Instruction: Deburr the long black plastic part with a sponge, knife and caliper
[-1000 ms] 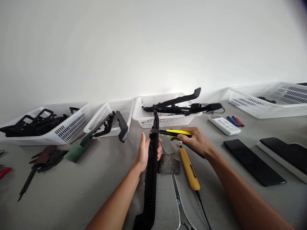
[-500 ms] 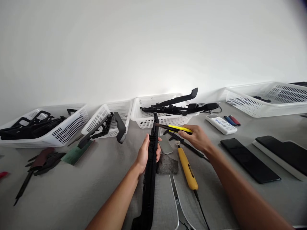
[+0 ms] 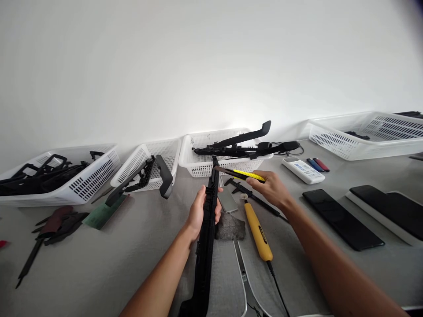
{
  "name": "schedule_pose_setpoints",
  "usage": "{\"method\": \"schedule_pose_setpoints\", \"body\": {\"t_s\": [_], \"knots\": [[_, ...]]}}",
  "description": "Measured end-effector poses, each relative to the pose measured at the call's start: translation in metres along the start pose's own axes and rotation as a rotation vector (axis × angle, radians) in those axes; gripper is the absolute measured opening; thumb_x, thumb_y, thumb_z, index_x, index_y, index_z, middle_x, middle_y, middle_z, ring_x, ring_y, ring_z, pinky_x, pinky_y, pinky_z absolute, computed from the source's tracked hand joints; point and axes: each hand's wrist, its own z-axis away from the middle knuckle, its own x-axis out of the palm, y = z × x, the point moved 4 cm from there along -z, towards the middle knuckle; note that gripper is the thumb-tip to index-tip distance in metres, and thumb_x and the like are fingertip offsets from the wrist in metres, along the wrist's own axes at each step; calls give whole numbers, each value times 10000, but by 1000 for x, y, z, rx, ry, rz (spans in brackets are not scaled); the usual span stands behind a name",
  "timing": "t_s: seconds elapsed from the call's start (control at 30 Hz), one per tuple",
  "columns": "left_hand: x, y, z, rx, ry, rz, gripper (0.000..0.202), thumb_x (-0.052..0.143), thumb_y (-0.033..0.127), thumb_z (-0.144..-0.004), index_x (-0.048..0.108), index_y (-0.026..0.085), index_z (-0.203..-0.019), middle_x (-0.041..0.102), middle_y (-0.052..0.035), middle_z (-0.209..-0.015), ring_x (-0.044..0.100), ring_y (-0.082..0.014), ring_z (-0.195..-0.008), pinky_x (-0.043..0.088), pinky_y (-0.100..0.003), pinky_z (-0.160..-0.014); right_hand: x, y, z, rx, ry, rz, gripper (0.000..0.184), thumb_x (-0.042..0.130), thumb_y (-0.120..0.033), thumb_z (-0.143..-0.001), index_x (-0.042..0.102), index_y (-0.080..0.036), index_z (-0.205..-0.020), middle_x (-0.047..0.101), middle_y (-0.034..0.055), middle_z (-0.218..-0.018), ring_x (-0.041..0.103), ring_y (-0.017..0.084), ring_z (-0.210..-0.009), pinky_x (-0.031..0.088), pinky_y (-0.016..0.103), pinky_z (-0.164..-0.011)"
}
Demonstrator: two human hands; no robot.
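Observation:
My left hand (image 3: pixel 201 209) is wrapped round a long black plastic trim part (image 3: pixel 206 237), which runs from the bottom edge up toward the baskets. In my right hand (image 3: pixel 269 187) is a yellow and black utility knife (image 3: pixel 246 174), held with its dark tip at the upper end of the part. Whether the tip touches the plastic is hard to tell. Below the knife lie a black caliper (image 3: pixel 254 198) and a yellow corded tool (image 3: pixel 258 231). A grey rough pad (image 3: pixel 230 226) and a flat grey block (image 3: pixel 228 198) sit just right of my left hand.
White baskets (image 3: pixel 218 169) line the wall, several holding black plastic parts (image 3: pixel 238 147). To the right are a white labelled device (image 3: pixel 303 170), two lighters (image 3: pixel 317 164) and a black phone (image 3: pixel 342 219). A brown-handled tool (image 3: pixel 56 222) and a green sheet (image 3: pixel 105 213) lie left.
The view has shifted slightly. The knife tip stays near the upper end of the part, with only a slight change in the knife's angle. Both hands keep their hold.

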Motion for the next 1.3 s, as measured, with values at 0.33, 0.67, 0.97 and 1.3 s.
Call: {"method": "schedule_pose_setpoints", "body": {"t_s": [0.33, 0.67, 0.97, 1.3], "knots": [[3, 6, 3, 71, 22, 27, 761, 524, 694, -930, 574, 125, -1433, 661, 2, -592, 630, -196, -464, 457, -266, -461, 4, 3, 0, -5, -103, -46, 452, 608, -615, -881, 579, -199, -706, 494, -19, -650, 407, 141, -611, 291, 290, -572], [-1, 3, 1, 73, 60, -17, 418, 598, 481, -891, 607, 168, -1169, 607, 40, -556, 519, -140, -378, 372, -235, -409, 0, 6, -1, -20, -39, -69, 427, 647, -582, -873, 603, -191, -705, 511, -7, -635, 431, 149, -621, 308, 293, -567], [0, -1, 1, 60, 22, -18, 368, 572, 485, -905, 611, 172, -1095, 597, 42, -535, 512, -142, -359, 344, -240, -389, 3, 1, 1, -40, -69, -78, 405, 636, -558, -894, 667, -175, -764, 585, 26, -679, 486, 171, -655, 358, 304, -584], [-1, -1, -1, 55, 33, -23, 369, 568, 482, -892, 604, 173, -1090, 592, 45, -520, 497, -141, -346, 344, -240, -376, 7, -1, 0, -70, -173, -45, 428, 632, -566, -870, 627, -181, -684, 513, -12, -632, 427, 137, -605, 323, 291, -578]]}}
